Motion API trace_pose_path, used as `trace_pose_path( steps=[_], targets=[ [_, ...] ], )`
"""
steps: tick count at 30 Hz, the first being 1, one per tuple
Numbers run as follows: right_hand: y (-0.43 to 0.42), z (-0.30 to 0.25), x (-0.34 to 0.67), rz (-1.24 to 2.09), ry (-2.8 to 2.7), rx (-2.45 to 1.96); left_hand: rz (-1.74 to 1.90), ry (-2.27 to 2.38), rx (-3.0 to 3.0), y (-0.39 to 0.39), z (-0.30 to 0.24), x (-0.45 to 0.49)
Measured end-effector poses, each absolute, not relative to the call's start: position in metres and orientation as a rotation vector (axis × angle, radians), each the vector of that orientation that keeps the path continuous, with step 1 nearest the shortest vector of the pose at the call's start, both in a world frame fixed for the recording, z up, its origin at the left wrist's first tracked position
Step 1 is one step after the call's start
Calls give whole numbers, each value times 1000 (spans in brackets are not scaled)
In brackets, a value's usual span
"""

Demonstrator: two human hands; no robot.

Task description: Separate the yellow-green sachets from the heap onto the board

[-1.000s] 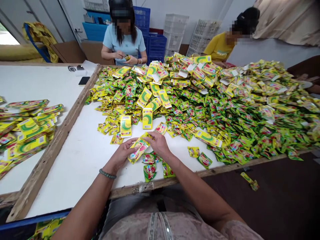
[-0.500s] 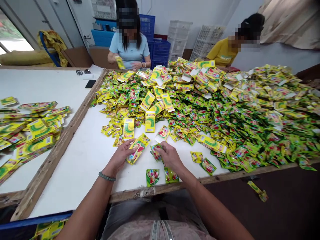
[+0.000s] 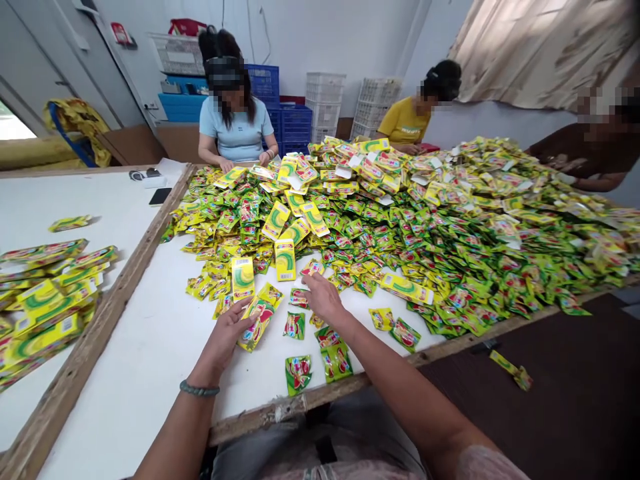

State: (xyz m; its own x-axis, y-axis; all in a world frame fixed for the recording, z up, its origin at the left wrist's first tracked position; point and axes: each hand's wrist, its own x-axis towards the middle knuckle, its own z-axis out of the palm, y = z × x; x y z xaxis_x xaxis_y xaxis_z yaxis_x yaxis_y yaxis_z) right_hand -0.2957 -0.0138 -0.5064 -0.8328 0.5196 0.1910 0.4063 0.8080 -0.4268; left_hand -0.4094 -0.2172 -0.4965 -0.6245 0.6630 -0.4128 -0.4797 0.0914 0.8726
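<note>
My left hand [image 3: 227, 337] is closed on a small yellow candy box [image 3: 261, 317], thumb on its watermelon-printed face, held tilted just over the white tabletop. My right hand [image 3: 325, 299] reaches forward, fingers bent and closed at the near edge of another small candy box [image 3: 313, 267]; its lower part is hidden under the fingers. Between my hands lie a green candy packet [image 3: 294, 325] and another packet [image 3: 299, 298]. Closer to me are more green packets [image 3: 299, 375]. Two yellow boxes, one upright-looking [image 3: 243, 277] and one beside it [image 3: 285, 260], rest just beyond.
A large heap of candy packets and boxes [image 3: 370, 220] covers the table's far and right side. A wooden strip [image 3: 125, 287] divides off the left table, where filled-looking boxes [image 3: 50, 300] and a phone [image 3: 160, 197] lie. Several co-workers sit across.
My right hand has let go of the green packet, which lies on the table, and has moved forward to another box. My left hand keeps its box. The view has swung right.
</note>
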Motion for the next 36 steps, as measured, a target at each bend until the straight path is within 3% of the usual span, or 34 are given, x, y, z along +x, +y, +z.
trace_pose_path(
  steps=[6,12,21,26,32,36],
  targets=[
    [-18,-520,-299,674,-2804,-350,1720,1563,203,-216,-500,-409],
    [-7,-522,-320,787,-2912,-483,1708,1545,206,-216,-500,-407],
    [-36,-511,-301,312,-2876,-968,1655,1518,206,-215,-495,-405],
    [-37,-520,-294,734,-2691,-834,1649,1567,189,-214,-499,-407],
    [-27,-517,-303,1626,-2033,-699,1612,1541,255,-216,-502,-407],
    [-33,-510,-311,1576,-2139,-564,1608,1435,354,-218,-496,-404]
  ],
)
